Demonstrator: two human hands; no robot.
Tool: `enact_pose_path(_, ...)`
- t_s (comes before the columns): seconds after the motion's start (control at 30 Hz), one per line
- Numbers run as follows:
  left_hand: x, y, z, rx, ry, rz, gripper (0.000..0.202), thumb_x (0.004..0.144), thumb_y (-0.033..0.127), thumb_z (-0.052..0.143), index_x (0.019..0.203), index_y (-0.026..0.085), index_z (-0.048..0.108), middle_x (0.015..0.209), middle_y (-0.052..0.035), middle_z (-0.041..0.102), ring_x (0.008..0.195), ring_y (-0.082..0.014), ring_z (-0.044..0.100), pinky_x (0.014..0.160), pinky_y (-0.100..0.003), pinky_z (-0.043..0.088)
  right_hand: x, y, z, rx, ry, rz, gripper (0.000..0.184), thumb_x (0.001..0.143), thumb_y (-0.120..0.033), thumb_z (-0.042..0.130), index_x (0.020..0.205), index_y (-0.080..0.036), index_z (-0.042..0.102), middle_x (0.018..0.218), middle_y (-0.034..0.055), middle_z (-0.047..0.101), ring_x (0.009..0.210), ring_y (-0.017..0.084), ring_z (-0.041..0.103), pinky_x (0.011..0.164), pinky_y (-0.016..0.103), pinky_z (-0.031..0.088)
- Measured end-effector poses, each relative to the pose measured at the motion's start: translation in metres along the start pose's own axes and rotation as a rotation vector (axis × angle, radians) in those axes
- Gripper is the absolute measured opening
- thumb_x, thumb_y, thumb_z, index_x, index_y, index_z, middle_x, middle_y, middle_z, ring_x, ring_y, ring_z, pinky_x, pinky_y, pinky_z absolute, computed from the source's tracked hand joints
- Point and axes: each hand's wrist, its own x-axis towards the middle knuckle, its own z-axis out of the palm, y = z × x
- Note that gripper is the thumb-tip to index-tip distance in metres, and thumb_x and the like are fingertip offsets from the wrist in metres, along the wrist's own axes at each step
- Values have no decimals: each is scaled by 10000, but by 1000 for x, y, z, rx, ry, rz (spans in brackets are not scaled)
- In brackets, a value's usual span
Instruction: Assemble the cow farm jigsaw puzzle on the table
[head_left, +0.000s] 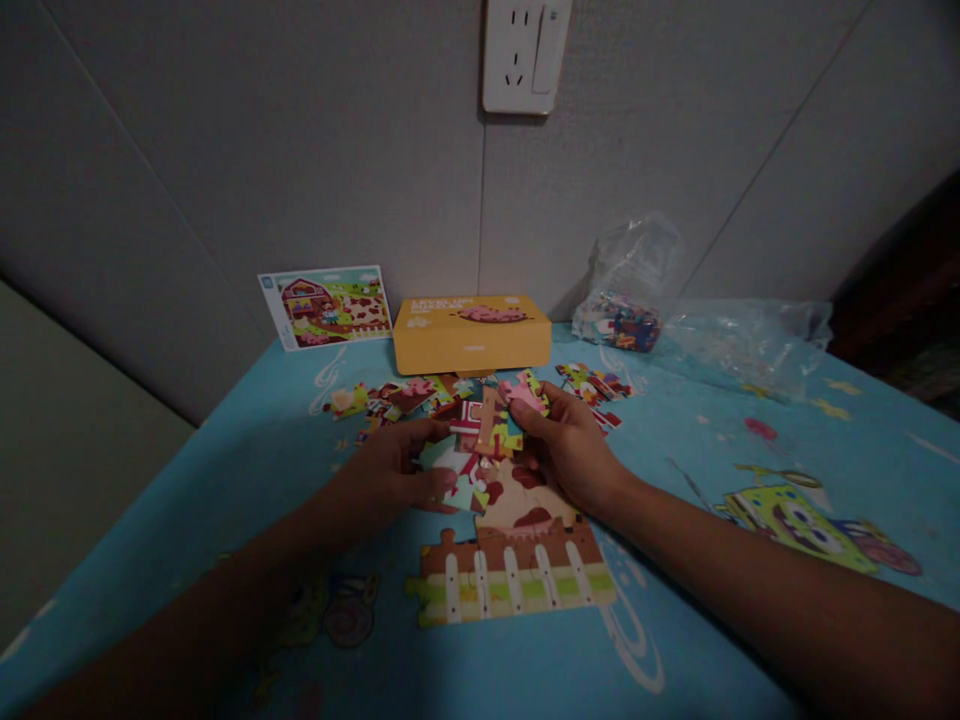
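Observation:
A partly joined jigsaw (517,575) with a white fence and a brown-spotted cow lies on the blue cartoon tablecloth (675,620). My left hand (386,480) pinches a cluster of joined pieces (457,470) at the jigsaw's upper left edge. My right hand (574,445) grips a colourful piece (517,405) held against that cluster from the right. Loose pieces (390,398) lie scattered just beyond my hands.
A yellow puzzle box (471,335) stands at the wall, with a picture card (328,306) leaning to its left. A clear plastic bag of small pieces (626,300) and crumpled plastic (750,340) lie at the back right. More loose pieces (596,385) rest right of the box.

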Motion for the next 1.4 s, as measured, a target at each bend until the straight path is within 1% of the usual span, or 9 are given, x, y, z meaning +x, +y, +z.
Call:
enact_pose_path(0.13, -1, 2, 0, 66, 3, -15, 386, 646, 281, 819, 979, 168, 660, 868, -20, 702, 779, -213, 698, 617, -346, 636, -2, -1, 2, -56, -88, 5, 409, 737, -502, 747, 861, -211, 487, 573, -76, 549, 357, 57, 447, 324, 160, 345)
enact_pose_path(0.23, -1, 2, 0, 122, -6, -11, 302, 669, 307, 801, 905, 166, 676, 809, -16, 702, 734, -205, 697, 574, -307, 617, -4, -3, 4, -102, -157, 18, 427, 721, -506, 766, 847, -201, 496, 570, -81, 536, 369, 40, 442, 339, 140, 345)
enact_pose_path(0.4, -2, 3, 0, -11, -58, -3, 379, 600, 254, 830, 925, 165, 656, 846, -15, 708, 750, -189, 703, 684, -320, 619, -2, -4, 4, -64, -70, 43, 437, 717, -517, 756, 875, -219, 478, 545, -83, 551, 345, 70, 476, 310, 150, 349)
enact_pose_path(0.53, -2, 0, 0, -73, -39, -28, 504, 546, 192, 850, 999, 167, 631, 831, -1, 707, 714, -177, 704, 686, -324, 622, 0, -3, 3, 8, 23, 20, 432, 712, -493, 757, 919, -221, 493, 600, -61, 613, 355, 73, 496, 333, 173, 415)
enact_pose_path(0.7, 0, -3, -2, -25, -84, -74, 368, 626, 235, 833, 930, 173, 636, 800, 2, 710, 769, -195, 721, 694, -314, 624, -1, -4, 3, -32, -44, 37, 434, 730, -520, 740, 923, -226, 485, 616, -48, 633, 358, 81, 503, 313, 166, 374)
enact_pose_path(0.93, 0, 0, 0, 53, -61, -60, 331, 637, 264, 824, 900, 167, 647, 734, 20, 674, 701, -186, 705, 621, -313, 624, -4, -3, 2, -129, -189, 23, 446, 713, -497, 773, 922, -213, 501, 520, -98, 526, 344, 52, 442, 325, 141, 326)
enact_pose_path(1.17, -2, 1, -3, 24, -70, -19, 601, 588, 181, 824, 1138, 158, 583, 940, -55, 716, 840, -246, 736, 726, -337, 613, -5, -6, 5, -60, -33, 59, 475, 705, -523, 750, 931, -249, 435, 525, -92, 573, 353, 103, 517, 313, 162, 372)
enact_pose_path(1.27, -1, -1, -2, 7, -82, -38, 519, 659, 239, 795, 1121, 178, 566, 930, -63, 722, 832, -270, 750, 676, -316, 609, -5, -8, 5, -26, -6, 58, 475, 694, -507, 758, 945, -257, 441, 543, -91, 586, 365, 113, 528, 317, 184, 406)
enact_pose_path(1.4, 2, -4, -3, 53, -42, -51, 381, 695, 292, 781, 987, 175, 566, 827, -46, 738, 792, -262, 756, 627, -287, 597, -5, -5, 3, -88, -106, 27, 434, 709, -485, 766, 893, -233, 463, 526, -100, 540, 350, 72, 467, 324, 162, 377)
